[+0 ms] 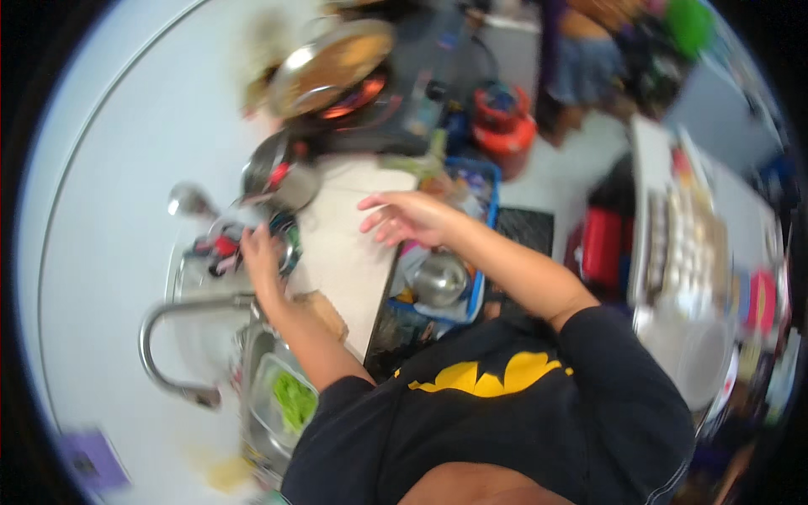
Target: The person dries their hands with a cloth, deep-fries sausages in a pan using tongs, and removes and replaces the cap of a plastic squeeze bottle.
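Observation:
My left hand [260, 252] is at the back of the counter, among a clutter of utensils [224, 246] and a shiny round item; blur hides whether its fingers hold anything. My right hand [404, 219] hovers above the pale countertop [341, 233], fingers apart, holding nothing. Beyond the left hand stands a metal pot [293, 183] with a red part on it. Green leaves [295, 401] lie in a clear plastic container [262, 391] in the sink [255, 435], under my left arm. A brown board or mat [322, 315] lies beside that forearm.
A large pan [334, 66] stands tilted near a glowing stove burner [356, 98]. The curved faucet [151, 341] arches left of the sink. A blue basket [495, 189] with a metal bowl [440, 279] is right of the counter, a red gas cylinder [505, 136] beyond. Another person [584, 63] stands farther off.

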The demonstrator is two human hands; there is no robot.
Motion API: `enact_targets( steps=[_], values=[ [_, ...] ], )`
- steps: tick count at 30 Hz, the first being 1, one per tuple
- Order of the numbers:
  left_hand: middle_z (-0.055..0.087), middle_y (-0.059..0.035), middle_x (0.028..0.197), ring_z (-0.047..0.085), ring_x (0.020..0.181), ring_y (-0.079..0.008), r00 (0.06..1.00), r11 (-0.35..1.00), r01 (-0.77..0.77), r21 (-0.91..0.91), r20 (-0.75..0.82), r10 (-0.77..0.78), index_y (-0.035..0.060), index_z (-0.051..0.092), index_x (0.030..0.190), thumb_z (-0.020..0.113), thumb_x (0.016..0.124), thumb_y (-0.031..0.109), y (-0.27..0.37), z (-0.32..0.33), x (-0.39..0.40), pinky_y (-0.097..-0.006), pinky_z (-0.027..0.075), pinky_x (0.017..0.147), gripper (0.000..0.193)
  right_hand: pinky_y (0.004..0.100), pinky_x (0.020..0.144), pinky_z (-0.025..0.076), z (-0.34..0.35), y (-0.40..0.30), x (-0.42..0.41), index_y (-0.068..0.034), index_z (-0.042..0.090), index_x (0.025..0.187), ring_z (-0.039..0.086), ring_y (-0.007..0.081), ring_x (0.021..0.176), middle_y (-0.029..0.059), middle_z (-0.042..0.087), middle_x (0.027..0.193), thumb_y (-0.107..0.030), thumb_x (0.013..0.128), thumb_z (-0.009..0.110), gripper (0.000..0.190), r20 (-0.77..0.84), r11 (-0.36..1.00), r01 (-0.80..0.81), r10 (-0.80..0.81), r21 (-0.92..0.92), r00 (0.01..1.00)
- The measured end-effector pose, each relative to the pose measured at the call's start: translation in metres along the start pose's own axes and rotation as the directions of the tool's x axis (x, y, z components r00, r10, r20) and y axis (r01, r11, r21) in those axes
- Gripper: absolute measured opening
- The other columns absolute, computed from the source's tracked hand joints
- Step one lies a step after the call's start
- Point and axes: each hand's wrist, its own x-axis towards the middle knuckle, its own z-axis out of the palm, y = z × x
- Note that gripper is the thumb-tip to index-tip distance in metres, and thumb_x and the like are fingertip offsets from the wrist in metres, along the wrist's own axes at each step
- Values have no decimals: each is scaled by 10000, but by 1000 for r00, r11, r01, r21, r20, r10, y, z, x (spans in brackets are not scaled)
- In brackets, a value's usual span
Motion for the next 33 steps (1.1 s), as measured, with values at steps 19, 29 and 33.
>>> enact_targets(
  steps=[19,29,33],
  values=[
    [571,-154,1049,550,959,-240,-669,541,-278,-793,564,483,-20,502,1126,561,794,68,139,225,-326,-322,414,845,349,280,640,466,45,174,-349,-48,506,1080,551,136,730,66,591,871,-316,855,480,351,-888,873,262,-448,-412,98],
    [569,-164,1034,553,943,-289,-974,561,-40,-827,-94,-208,35,455,1183,590,797,202,94,268,-437,-359,404,855,442,268,766,436,146,280,-342,-36,515,1105,553,132,823,71,583,945,-301,889,446,348,-856,797,382,-302,-468,-419],
    [550,-201,1059,524,973,-356,-893,396,45,-917,-215,-395,38,446,1174,558,809,306,50,297,-446,-395,416,825,466,212,691,426,159,314,-304,-58,532,1090,522,84,753,28,570,890,-246,894,450,284,-785,572,694,135,-436,-604]
  ],
)
